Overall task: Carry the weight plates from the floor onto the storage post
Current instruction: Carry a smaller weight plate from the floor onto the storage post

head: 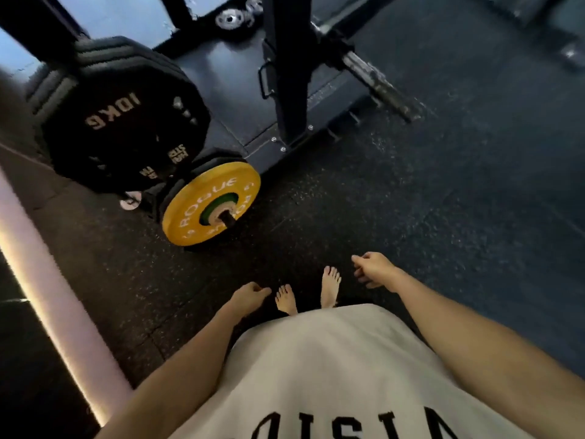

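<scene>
Two hands, left hand and right hand, hang loose, holding nothing. The yellow plate looks heavy and stiff; hold its rim.

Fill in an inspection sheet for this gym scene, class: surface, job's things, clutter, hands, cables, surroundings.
Surface: dark speckled rubber floor, no plates lying loose near the feet.
Job's things: yellow plate outermost on a lower storage post; black 10KG plates stacked on a higher post.
Clutter: small silver plates near the rack base at the top.
Hands: left hand and right hand hang empty, fingers loosely curled.
Cables: nothing seen.
Surroundings: black rack upright, lit strip along the left edge.
</scene>
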`<state>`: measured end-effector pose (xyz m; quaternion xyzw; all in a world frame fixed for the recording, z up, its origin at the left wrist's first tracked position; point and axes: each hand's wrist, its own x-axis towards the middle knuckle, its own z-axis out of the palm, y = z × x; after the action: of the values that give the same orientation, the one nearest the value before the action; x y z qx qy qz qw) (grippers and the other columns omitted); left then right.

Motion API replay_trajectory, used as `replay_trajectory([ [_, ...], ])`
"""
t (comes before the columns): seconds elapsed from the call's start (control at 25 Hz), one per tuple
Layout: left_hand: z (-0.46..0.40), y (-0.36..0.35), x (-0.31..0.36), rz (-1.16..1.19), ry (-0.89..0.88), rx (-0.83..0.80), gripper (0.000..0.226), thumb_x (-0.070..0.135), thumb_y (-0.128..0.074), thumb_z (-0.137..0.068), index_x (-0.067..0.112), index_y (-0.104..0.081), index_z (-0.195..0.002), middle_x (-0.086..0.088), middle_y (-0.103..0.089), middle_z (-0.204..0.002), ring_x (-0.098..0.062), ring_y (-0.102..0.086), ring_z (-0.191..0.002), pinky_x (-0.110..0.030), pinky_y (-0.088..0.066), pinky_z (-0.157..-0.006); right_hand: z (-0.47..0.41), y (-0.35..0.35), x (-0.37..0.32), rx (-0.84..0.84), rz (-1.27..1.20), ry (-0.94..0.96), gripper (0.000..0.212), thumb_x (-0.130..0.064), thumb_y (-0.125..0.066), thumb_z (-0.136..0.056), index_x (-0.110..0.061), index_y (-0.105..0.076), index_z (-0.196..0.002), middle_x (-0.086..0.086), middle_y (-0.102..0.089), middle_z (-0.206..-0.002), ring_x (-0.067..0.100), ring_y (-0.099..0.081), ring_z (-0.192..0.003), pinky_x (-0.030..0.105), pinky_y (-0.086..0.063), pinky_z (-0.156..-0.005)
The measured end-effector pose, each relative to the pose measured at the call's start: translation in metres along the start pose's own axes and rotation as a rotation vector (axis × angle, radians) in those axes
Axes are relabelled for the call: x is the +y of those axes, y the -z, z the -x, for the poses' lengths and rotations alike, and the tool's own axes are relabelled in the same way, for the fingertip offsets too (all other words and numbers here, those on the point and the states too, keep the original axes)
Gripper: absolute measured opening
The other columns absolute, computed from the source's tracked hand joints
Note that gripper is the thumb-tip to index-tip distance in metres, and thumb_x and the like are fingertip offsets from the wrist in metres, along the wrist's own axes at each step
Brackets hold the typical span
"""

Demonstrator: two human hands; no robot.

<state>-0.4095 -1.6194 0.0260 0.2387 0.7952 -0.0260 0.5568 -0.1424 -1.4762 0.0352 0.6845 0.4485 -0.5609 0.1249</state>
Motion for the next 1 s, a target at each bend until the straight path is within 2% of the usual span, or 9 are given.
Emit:
replay_trajectory([
  [0.08,-0.007,-0.01,0.013,-0.188,-0.057,-0.073,0.042,0.04,-0.052,-0.098,0.011,-0.053,-0.127,-0.011,-0.062,-0.119,-0.025,-0.06,-0.107,-0.038,-0.049,-0.095,0.011,0.0,0.045,0.058,-0.134,-0.073,0.028,-0.036,-0.047,-0.101,-0.013,-0.061,-0.097,0.009,-0.068,-0.096,0.022,-0.064,-0.086,0.039,-0.055,-0.079],
  [0.2,-0.015,-0.021,0.047,-0.413,-0.141,-0.125,0.038,0.041,-0.051,-0.098,0.015,-0.054,-0.124,-0.009,-0.061,-0.116,-0.022,-0.06,-0.102,-0.035,-0.051,-0.086,0.025,0.003,0.104,0.155,-0.34,-0.158,0.026,-0.036,-0.048,-0.101,-0.014,-0.061,-0.095,0.007,-0.068,-0.093,0.018,-0.063,-0.077,0.03,-0.052,-0.064],
  [0.36,-0.022,-0.052,0.123,-0.702,-0.268,-0.158,0.032,0.043,-0.051,-0.097,0.017,-0.056,-0.115,-0.006,-0.064,-0.105,-0.021,-0.062,-0.091,-0.034,-0.051,-0.076,0.043,0.013,0.189,0.283,-0.635,-0.276,0.025,-0.035,-0.05,-0.1,-0.013,-0.061,-0.097,0.006,-0.068,-0.09,0.017,-0.063,-0.07,0.027,-0.051,-0.056],
  [0.48,-0.023,-0.098,0.189,-0.814,-0.316,-0.166,0.028,0.043,-0.051,-0.096,0.018,-0.056,-0.109,-0.007,-0.066,-0.101,-0.022,-0.063,-0.087,-0.035,-0.053,-0.077,0.049,0.027,0.252,0.333,-0.841,-0.333,0.025,-0.033,-0.051,-0.1,-0.011,-0.062,-0.104,0.01,-0.069,-0.093,0.019,-0.063,-0.071,0.027,-0.05,-0.057],
  [0.56,-0.022,-0.131,0.227,-0.873,-0.358,-0.152,0.028,0.043,-0.051,-0.096,0.018,-0.057,-0.108,-0.007,-0.066,-0.102,-0.023,-0.063,-0.09,-0.033,-0.052,-0.077,0.049,0.043,0.288,0.366,-0.923,-0.355,0.024,-0.031,-0.054,-0.097,-0.009,-0.065,-0.102,0.009,-0.069,-0.084,0.019,-0.064,-0.065,0.027,-0.049,-0.059],
  [0.68,-0.006,-0.2,0.288,-0.884,-0.413,-0.132,0.025,0.04,-0.052,-0.097,0.018,-0.059,-0.107,-0.007,-0.065,-0.108,-0.023,-0.061,-0.099,-0.036,-0.051,-0.091,0.06,0.093,0.347,0.414,-0.993,-0.381,0.019,-0.026,-0.055,-0.097,-0.01,-0.064,-0.093,0.008,-0.065,-0.076,0.017,-0.062,-0.056,0.025,-0.047,-0.055],
  [0.88,0.019,-0.285,0.367,-0.73,-0.472,-0.017,0.037,0.04,-0.049,-0.098,0.012,-0.06,-0.118,-0.011,-0.061,-0.122,-0.029,-0.056,-0.11,-0.033,-0.042,-0.085,0.062,0.186,0.42,0.391,-0.976,-0.407,0.024,-0.026,-0.053,-0.098,-0.006,-0.065,-0.098,0.012,-0.067,-0.084,0.022,-0.063,-0.068,0.024,-0.051,-0.055],
  [1.0,0.011,-0.315,0.407,-0.625,-0.387,-0.038,0.048,0.042,-0.044,-0.1,0.009,-0.055,-0.132,-0.013,-0.055,-0.135,-0.031,-0.053,-0.12,-0.036,-0.042,-0.096,0.038,0.238,0.438,0.327,-0.941,-0.413,0.022,-0.026,-0.053,-0.098,-0.007,-0.065,-0.102,0.012,-0.069,-0.086,0.022,-0.066,-0.071,0.024,-0.051,-0.052],
])
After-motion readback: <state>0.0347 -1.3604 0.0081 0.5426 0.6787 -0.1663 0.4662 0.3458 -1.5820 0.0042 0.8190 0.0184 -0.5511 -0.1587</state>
